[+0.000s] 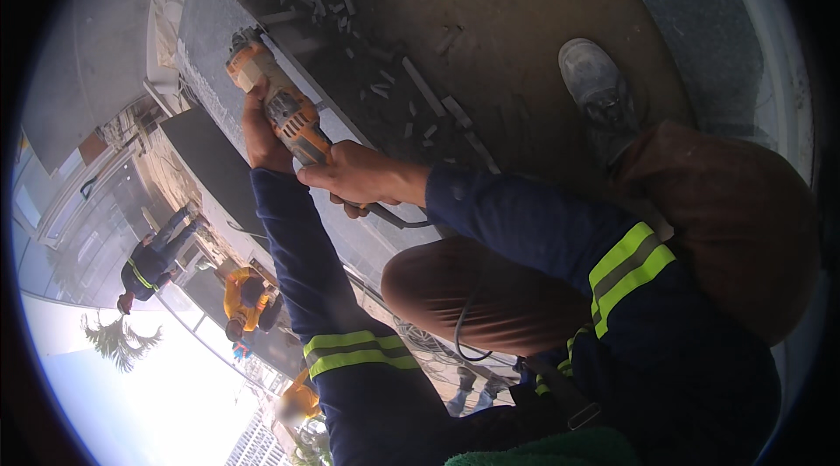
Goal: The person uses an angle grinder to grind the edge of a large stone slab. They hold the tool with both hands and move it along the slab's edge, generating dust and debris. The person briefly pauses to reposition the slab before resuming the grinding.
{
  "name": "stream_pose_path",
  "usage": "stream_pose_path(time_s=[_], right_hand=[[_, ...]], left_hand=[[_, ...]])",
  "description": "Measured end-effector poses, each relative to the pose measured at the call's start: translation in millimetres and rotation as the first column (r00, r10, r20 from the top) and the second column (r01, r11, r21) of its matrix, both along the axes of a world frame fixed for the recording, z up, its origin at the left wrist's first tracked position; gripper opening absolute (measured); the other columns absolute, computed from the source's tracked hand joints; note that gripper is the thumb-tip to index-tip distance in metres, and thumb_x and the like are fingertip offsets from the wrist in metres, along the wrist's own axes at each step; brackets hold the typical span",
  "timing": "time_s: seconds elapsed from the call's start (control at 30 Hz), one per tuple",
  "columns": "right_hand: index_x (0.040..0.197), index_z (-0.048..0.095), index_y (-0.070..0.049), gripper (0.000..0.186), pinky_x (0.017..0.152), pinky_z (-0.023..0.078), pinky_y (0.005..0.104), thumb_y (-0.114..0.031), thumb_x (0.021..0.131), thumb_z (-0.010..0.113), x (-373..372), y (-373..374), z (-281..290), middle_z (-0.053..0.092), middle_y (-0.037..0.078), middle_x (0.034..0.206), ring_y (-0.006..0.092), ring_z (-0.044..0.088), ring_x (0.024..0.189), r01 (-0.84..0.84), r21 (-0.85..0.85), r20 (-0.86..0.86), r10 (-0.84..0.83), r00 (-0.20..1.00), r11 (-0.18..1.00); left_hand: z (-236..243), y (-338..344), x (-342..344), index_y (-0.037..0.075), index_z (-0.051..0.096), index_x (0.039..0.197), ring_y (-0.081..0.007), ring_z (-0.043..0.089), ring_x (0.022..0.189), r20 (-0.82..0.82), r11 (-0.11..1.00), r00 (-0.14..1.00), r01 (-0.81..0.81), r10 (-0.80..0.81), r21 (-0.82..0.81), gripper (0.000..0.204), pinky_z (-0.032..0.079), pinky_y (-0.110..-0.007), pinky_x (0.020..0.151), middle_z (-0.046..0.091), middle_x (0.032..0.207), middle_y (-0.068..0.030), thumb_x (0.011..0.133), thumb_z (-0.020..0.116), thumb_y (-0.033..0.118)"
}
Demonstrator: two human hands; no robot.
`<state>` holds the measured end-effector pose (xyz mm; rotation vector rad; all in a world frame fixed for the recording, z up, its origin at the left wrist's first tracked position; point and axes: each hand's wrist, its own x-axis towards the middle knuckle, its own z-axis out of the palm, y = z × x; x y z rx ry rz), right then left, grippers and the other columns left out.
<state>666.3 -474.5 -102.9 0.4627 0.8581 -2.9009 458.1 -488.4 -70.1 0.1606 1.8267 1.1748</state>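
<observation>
Both hands wrapped around orange-and-grey handheld angle grinder: left hand grip closed near head, right hand grip closed on rear body. Grinder head rests on dark grey stone slab. Stone offcuts litter dusty floor.

A building site: stone offcuts litter the concrete floor, workers wear reflective jackets.

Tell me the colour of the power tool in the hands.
Orange with grey parts: the grinder, clearest in the head view.
</observation>
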Motion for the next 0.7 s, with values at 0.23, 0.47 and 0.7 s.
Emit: stream_pose_path(time_s=[0.23,0.47,0.7], right_hand=[[0.096,0.058,0.007,0.047,0.043,0.049,0.035,-0.039,0.104,0.059,10,6,10,0.06,0.011,0.073,0.0199,0.065,0.052,-0.031,0.036,-0.004,0.031,1.0,0.999],[0.098,0.059,0.007,0.048,0.043,0.048,0.0347,-0.04,0.105,0.06,0,17,14,0.06,0.011,0.073,0.0198,0.064,0.053,-0.035,0.0,0.004,0.035,0.999,0.999],[0.099,0.06,0.007,0.047,0.044,0.05,0.036,-0.039,0.103,0.06,1,17,19,0.061,0.012,0.074,0.0209,0.066,0.054,-0.033,0.02,-0.001,0.033,0.999,0.999]], left_hand=[[3,-6,1,0.003,0.056,0.122,-0.0257,0.071,0.078,0.0,0.999,1.0,0.016,-0.016,0.029,0.043,0.062,-0.042,0.07,0.069,0.094,-0.0125,0.1,0.063,0.038],[5,12,3,0.004,0.059,0.113,-0.0256,0.07,0.07,-0.028,0.998,0.998,-0.053,0.054,0.028,0.043,0.06,-0.04,0.062,0.069,0.087,-0.0117,0.1,0.061,0.045],[10,7,0,0.005,0.058,0.116,-0.0252,0.07,0.073,-0.011,0.999,1.0,-0.027,0.027,0.021,0.042,0.06,-0.04,0.064,0.068,0.088,-0.0114,0.1,0.062,0.043]])
